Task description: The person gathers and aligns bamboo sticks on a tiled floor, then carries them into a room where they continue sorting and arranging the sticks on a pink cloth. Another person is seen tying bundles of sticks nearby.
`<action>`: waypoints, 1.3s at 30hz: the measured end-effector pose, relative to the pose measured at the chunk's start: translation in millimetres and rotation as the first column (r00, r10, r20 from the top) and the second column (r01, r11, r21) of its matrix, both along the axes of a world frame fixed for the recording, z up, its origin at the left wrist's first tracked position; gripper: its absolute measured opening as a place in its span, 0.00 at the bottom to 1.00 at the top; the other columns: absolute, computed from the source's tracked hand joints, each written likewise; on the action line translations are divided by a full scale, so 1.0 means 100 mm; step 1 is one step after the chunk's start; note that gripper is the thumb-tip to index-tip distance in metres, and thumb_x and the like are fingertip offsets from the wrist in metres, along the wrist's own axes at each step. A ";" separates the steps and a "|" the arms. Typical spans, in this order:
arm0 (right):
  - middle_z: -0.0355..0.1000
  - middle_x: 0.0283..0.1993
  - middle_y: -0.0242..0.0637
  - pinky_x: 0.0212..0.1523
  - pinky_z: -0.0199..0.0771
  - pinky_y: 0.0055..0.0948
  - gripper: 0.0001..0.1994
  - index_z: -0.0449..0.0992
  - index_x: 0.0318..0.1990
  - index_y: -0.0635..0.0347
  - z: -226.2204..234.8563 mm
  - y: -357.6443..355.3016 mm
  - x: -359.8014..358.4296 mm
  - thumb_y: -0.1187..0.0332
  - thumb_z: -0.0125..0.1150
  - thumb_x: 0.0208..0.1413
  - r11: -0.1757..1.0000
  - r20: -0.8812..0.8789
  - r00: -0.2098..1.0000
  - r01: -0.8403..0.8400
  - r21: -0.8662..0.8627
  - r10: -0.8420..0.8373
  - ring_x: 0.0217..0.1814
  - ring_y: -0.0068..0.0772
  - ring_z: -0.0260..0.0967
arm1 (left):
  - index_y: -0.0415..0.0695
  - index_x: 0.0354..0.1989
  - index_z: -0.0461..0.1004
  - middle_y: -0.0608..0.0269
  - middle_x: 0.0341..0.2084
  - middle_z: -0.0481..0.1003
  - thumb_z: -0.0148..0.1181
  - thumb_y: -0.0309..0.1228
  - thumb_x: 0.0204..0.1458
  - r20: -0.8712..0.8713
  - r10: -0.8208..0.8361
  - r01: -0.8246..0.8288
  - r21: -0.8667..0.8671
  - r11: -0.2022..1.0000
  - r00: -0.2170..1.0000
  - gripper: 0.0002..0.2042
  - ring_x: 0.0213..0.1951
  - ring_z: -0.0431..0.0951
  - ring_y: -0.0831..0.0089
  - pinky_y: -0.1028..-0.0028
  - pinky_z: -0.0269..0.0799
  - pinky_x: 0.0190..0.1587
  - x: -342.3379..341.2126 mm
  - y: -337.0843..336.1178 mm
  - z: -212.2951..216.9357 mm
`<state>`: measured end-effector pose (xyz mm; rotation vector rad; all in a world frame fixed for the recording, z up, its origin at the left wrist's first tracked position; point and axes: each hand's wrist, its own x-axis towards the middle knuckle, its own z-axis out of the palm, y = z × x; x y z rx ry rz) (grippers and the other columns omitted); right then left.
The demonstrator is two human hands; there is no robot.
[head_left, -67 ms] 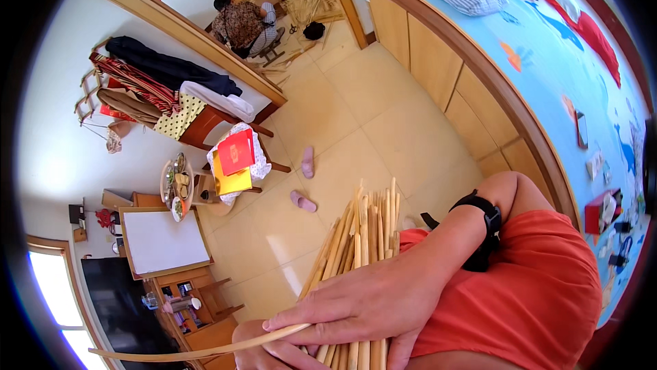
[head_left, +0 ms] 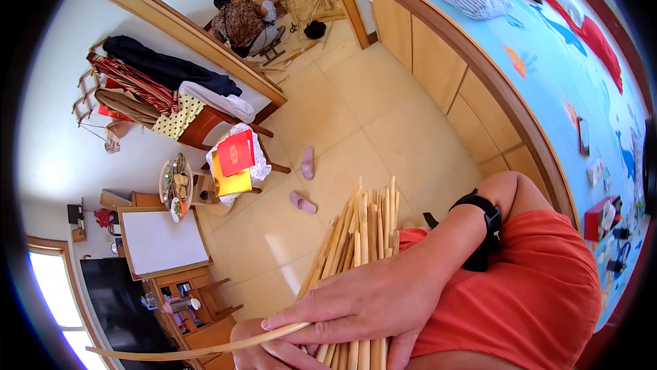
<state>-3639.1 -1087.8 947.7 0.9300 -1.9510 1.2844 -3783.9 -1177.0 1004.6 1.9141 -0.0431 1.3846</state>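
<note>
A bundle of pale, peeled-looking sticks (head_left: pixel 366 233) stands at the lower middle, in front of my lap, its uneven ends pointing away from me. My right hand (head_left: pixel 369 301) lies across the bundle, fingers reaching left and thumb on the near right side, closed around it. One long, slightly bent stick (head_left: pixel 171 355) sticks out to the left from beneath its fingers. At the lower edge, my left hand (head_left: pixel 250 342) is partly cut off and partly covered by that stick; its visible fingers curl against the bundle. The bundle's lower end is out of view.
A pair of pink slippers (head_left: pixel 302 201) lies on the tiled floor. A stool (head_left: pixel 236 158) holds red and yellow folders, beside a tray of food (head_left: pixel 178 185). Rightward runs a raised platform (head_left: pixel 547 82) with a blue cover. In the far room, a person (head_left: pixel 243 24) sits low near scattered sticks (head_left: pixel 318 0).
</note>
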 end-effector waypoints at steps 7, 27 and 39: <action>0.35 0.67 0.63 0.64 0.48 0.45 0.59 0.38 0.64 0.75 -0.22 1.74 -1.02 0.43 0.67 0.35 0.998 0.027 0.998 0.062 -0.014 -0.062 0.68 0.60 0.41 | 0.65 0.51 0.71 0.57 0.40 0.76 0.44 0.31 0.58 -0.055 -0.135 0.137 0.030 0.990 0.989 0.15 0.44 0.69 0.63 0.66 0.61 0.54 -1.16 1.91 -0.24; 0.35 0.67 0.63 0.64 0.49 0.48 0.55 0.48 0.58 0.81 -0.34 6.74 -3.09 0.44 0.69 0.31 0.982 0.036 0.991 0.131 -0.137 -0.128 0.66 0.65 0.44 | 0.67 0.51 0.70 0.57 0.42 0.75 0.41 0.29 0.60 -0.144 -0.331 0.321 -0.088 0.943 0.933 0.17 0.47 0.68 0.62 0.65 0.59 0.56 -3.38 7.14 -0.27; 0.40 0.66 0.62 0.61 0.54 0.44 0.60 0.41 0.64 0.73 -0.27 8.55 -4.91 0.48 0.72 0.29 0.994 0.042 0.999 0.039 -0.103 -0.035 0.64 0.60 0.49 | 0.70 0.55 0.67 0.60 0.44 0.75 0.42 0.30 0.60 -0.227 -0.174 0.171 -0.034 0.985 0.958 0.18 0.43 0.69 0.67 0.71 0.63 0.53 -5.13 8.78 -0.16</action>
